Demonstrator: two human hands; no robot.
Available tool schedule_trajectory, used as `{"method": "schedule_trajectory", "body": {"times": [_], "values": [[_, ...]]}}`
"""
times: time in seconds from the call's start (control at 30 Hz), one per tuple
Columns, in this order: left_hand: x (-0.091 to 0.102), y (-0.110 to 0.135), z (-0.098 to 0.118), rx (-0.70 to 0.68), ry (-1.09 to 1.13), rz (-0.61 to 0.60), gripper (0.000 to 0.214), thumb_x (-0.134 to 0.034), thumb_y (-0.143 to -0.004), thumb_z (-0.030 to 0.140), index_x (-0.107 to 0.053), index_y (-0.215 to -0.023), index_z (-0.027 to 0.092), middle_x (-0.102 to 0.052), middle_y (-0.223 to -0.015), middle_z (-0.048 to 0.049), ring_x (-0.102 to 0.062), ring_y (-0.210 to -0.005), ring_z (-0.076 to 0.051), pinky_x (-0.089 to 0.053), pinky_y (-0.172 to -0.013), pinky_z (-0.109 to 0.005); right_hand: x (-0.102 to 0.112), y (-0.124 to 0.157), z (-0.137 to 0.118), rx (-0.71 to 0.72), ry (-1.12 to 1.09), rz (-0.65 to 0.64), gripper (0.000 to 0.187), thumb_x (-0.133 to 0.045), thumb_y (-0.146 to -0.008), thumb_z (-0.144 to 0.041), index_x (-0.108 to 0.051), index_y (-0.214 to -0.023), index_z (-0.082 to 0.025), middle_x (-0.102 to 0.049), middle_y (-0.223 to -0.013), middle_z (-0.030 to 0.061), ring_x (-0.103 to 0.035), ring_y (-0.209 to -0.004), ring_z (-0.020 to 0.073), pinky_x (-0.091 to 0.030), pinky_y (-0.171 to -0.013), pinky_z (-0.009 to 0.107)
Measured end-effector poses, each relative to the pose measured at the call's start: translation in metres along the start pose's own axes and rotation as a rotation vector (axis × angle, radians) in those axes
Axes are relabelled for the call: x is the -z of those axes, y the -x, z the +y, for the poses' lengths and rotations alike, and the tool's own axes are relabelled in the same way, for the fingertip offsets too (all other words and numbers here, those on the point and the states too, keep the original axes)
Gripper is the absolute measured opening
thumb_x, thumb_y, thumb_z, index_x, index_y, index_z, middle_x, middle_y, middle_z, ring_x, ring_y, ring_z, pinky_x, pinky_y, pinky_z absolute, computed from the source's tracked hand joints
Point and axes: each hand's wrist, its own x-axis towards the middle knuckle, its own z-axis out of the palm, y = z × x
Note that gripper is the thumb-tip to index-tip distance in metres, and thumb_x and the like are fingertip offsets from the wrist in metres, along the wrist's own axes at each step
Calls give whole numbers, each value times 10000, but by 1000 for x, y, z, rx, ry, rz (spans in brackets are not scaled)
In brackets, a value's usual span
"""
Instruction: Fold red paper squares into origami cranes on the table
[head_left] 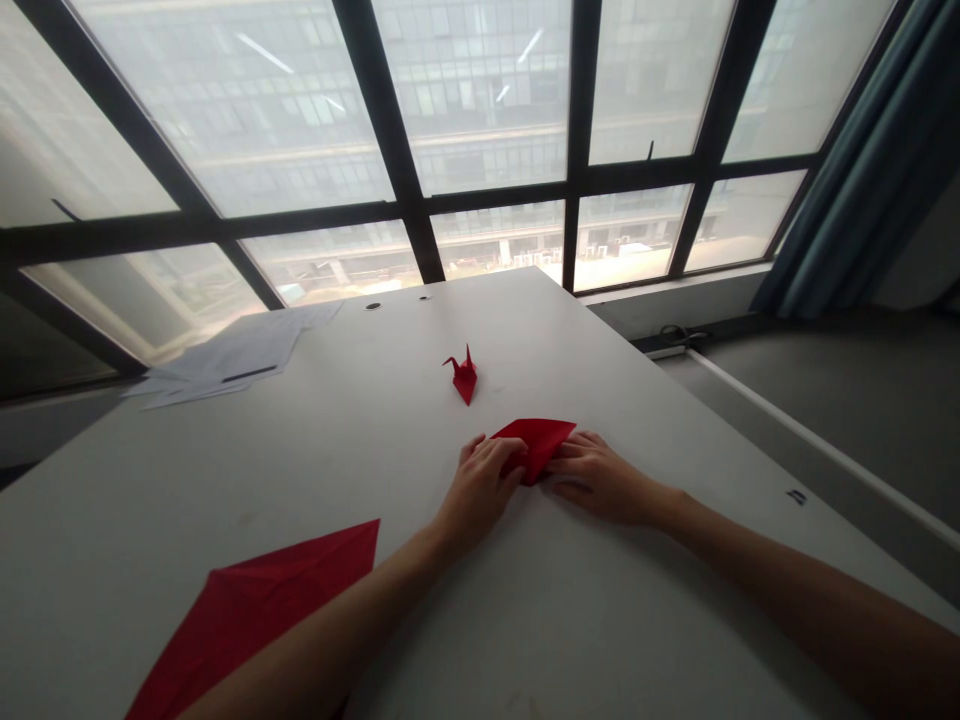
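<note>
A folded red paper, triangular in shape, lies flat on the white table. My left hand presses its left edge with curled fingers. My right hand presses its right side, fingers laid close together on the paper. Beyond them a finished red paper crane stands upright on the table. A larger creased sheet of red paper lies near my left forearm at the front left.
White sheets with a dark pen lie at the table's far left corner. Two small round holes mark the far edge. Large windows stand behind, a blue curtain hangs at the right, and the floor drops away right of the table.
</note>
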Motion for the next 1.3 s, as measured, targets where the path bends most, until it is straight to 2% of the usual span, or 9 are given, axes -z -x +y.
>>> {"method": "schedule_trajectory", "body": {"times": [0.1,0.2,0.33,0.43,0.57,0.77,0.97,1.1,1.3], "values": [[1,0,1,-48,-53,-3,111,-594,-941,193,-664,-997,258,-673,-1119,-22,-602,-1061,-195,-359,-1075,-436,-1,-1,2,-108,20,105,180,-590,-913,-194,-728,-1010,-254,-718,-1067,31,-623,-1025,214,-436,-950,367],[2,1,2,-71,-111,10,126,-614,-937,213,-708,-989,278,-634,-1167,-37,-563,-1100,-224,-416,-1005,-432,1,-1,5,-335,93,345,182,-533,-922,-183,-675,-809,-198,-669,-817,47,-605,-798,209,-478,-773,349],[4,1,6,-28,-189,47,144,-670,-888,200,-710,-1002,279,-579,-1208,-59,-519,-1141,-270,-445,-993,-475,5,-1,2,-263,83,539,131,-526,-924,-188,-647,-972,-201,-645,-957,76,-586,-937,237,-487,-848,387],[4,1,7,14,-154,73,512,-722,-814,136,-570,-1280,285,-484,-1377,-74,-454,-1273,-290,-423,-1071,-482,3,-1,-4,-92,88,478,217,-557,-935,-230,-635,-1138,-230,-620,-1142,95,-557,-1081,256,-471,-938,426],[1,2,3,44,-42,-9,865,-673,-804,77,-256,-1522,317,-430,-1479,-74,-465,-1319,-265,-428,-1099,-441,0,-1,-8,-76,151,458,314,-605,-926,-297,-611,-1236,-246,-578,-1270,109,-516,-1181,287,-431,-1004,480],[1,1,1,58,-7,-57,744,-632,-837,123,-347,-1500,305,-576,-1271,-67,-602,-1105,-236,-515,-981,-403,3,0,-8,-51,166,389,278,-513,-949,-213,-671,-1173,-261,-588,-1310,93,-480,-1254,279,-390,-1042,467],[2,1,5,-33,-22,-142,238,-554,-948,238,-711,-1124,256,-628,-1209,-65,-622,-1096,-226,-510,-998,-387,-1,-2,-7,-109,206,122,184,-539,-912,-116,-696,-892,-212,-674,-1026,70,-563,-1024,222,-388,-947,385],[1,1,4,-80,-11,-209,346,-519,-968,228,-621,-1298,247,-580,-1400,-60,-541,-1293,-235,-427,-1119,-400,0,-4,-4,-257,281,79,106,-557,-917,-146,-635,-864,-193,-659,-907,61,-564,-893,213,-404,-821,334],[-3,3,-1,-156,-147,-359,501,-386,-1040,387,-357,-1518,240,-378,-1564,-74,-310,-1469,-226,-264,-1208,-471,0,-3,-8,-355,417,85,250,-431,-982,-167,-680,-980,-170,-686,-1049,121,-589,-1012,266,-417,-898,406]]}}
